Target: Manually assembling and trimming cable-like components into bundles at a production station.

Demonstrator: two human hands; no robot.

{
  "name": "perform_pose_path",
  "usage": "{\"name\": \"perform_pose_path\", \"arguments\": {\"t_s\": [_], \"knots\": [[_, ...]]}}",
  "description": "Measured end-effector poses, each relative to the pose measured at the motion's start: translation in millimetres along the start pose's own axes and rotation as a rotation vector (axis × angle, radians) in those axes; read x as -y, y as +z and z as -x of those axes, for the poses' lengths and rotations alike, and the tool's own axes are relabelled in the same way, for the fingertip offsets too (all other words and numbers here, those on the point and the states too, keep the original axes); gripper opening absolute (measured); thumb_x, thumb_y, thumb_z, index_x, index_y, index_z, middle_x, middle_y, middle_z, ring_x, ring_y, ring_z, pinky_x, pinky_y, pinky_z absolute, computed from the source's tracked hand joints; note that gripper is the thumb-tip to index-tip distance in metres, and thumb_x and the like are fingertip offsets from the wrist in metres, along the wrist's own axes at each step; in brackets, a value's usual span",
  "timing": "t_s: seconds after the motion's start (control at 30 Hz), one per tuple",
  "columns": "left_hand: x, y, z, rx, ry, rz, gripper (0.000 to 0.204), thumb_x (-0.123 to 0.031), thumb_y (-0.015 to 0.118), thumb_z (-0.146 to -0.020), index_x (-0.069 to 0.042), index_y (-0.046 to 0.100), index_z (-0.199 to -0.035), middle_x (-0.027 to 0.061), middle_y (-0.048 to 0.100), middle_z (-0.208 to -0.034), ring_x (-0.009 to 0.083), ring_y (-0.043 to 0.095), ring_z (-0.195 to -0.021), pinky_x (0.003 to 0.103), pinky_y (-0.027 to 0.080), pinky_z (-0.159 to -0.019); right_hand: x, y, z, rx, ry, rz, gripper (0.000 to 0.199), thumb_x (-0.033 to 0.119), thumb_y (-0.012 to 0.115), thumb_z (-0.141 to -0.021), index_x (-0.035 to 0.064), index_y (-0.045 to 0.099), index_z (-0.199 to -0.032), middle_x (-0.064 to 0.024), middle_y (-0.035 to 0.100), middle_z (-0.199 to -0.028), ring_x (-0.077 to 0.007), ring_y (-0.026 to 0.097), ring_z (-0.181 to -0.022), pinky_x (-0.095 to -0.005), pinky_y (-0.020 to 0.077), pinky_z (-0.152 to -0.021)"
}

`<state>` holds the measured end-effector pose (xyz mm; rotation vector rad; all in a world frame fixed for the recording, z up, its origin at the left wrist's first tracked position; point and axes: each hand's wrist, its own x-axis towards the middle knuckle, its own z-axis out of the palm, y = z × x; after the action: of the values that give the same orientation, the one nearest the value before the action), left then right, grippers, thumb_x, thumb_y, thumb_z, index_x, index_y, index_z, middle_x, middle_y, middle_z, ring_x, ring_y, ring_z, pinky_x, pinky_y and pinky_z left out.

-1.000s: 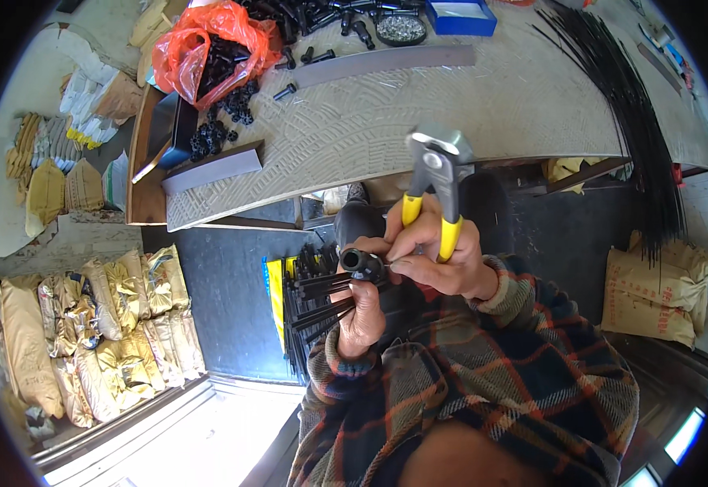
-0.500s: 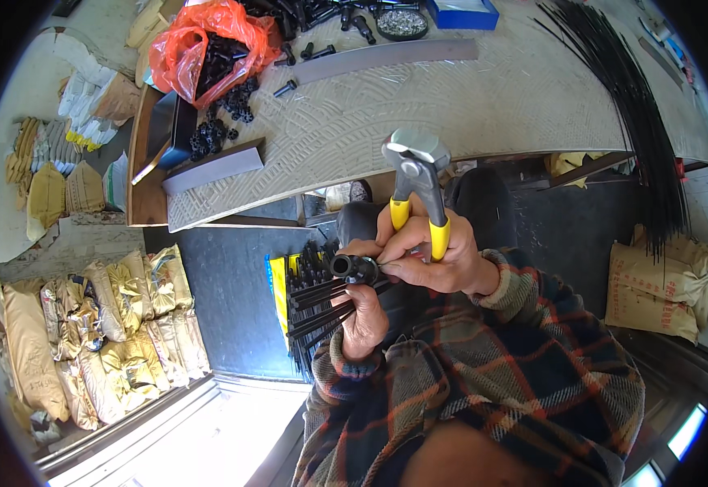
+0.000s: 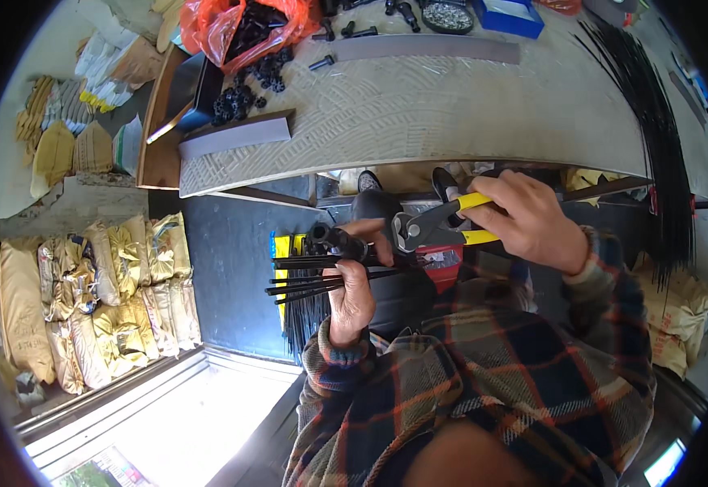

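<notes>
My left hand (image 3: 352, 302) is closed around a black tubular fitting (image 3: 331, 238) with a round hollow end, and around several thin black rods (image 3: 293, 290) that stick out to the left. In my right hand (image 3: 536, 221) are end-cutting pincers (image 3: 420, 229) with yellow handles. Their metal head points left, close to the left fingers; whether it touches the fitting I cannot tell. The handles are spread apart. Below the left hand, a bundle of black rods (image 3: 303, 323) stands beside a yellow and blue package (image 3: 282, 247).
Ahead is a worktable (image 3: 419, 118) with a red plastic bag (image 3: 248, 36) of black parts, a metal strip (image 3: 427, 49), a blue box (image 3: 510, 16) and long black rods (image 3: 654, 154). Paper sacks (image 3: 102, 300) line the left. A red container (image 3: 449, 272) sits by my legs.
My right hand has moved right and away from the left hand. The pincers have turned from head-up to head-left. The left hand keeps its hold. The whole view has shifted slightly.
</notes>
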<state>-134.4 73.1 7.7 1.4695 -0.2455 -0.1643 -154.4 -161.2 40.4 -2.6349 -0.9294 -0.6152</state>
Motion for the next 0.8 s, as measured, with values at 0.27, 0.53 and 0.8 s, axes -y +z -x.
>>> {"name": "perform_pose_path", "arguments": {"t_s": [0.27, 0.53, 0.8], "knots": [[1.0, 6.7, 3.2, 0.065, -0.019, 0.008, 0.071, -0.065, 0.040, -0.081, 0.001, 0.046, -0.106, 0.0061, 0.052, -0.080, 0.0121, 0.049, -0.067, 0.027, 0.042, -0.064, -3.4, -3.1, -6.5, 0.080, -0.038, 0.186, 0.026, 0.013, 0.058, -0.072, 0.0045, 0.059, -0.096, -0.0106, 0.050, -0.109, -0.0216, 0.055, -0.085, -0.0354, 0.0448, -0.077], [8.3, 8.4, 2.9, 0.020, 0.007, 0.007, 0.073, -0.065, 0.039, -0.082, 0.001, 0.044, -0.113, 0.0047, 0.051, -0.076, 0.0117, 0.048, -0.069, 0.027, 0.042, -0.065, -5.5, -11.1, -19.4, 0.082, -0.088, 0.443, 0.028, 0.017, 0.054, -0.076, 0.0038, 0.058, -0.101, -0.0089, 0.049, -0.111, -0.0241, 0.053, -0.090, -0.0412, 0.0430, -0.085], [-1.7, 11.3, 6.4, 0.020, -0.039, -0.121, 0.078, -0.067, 0.035, -0.081, 0.002, 0.045, -0.115, 0.0036, 0.051, -0.073, 0.0101, 0.048, -0.064, 0.025, 0.040, -0.060, -6.8, -20.9, -22.1, 0.383, -0.187, 0.341, 0.023, 0.018, 0.054, -0.075, 0.0022, 0.056, -0.092, -0.0131, 0.049, -0.103, -0.0224, 0.050, -0.082, -0.0351, 0.0428, -0.069]]}}
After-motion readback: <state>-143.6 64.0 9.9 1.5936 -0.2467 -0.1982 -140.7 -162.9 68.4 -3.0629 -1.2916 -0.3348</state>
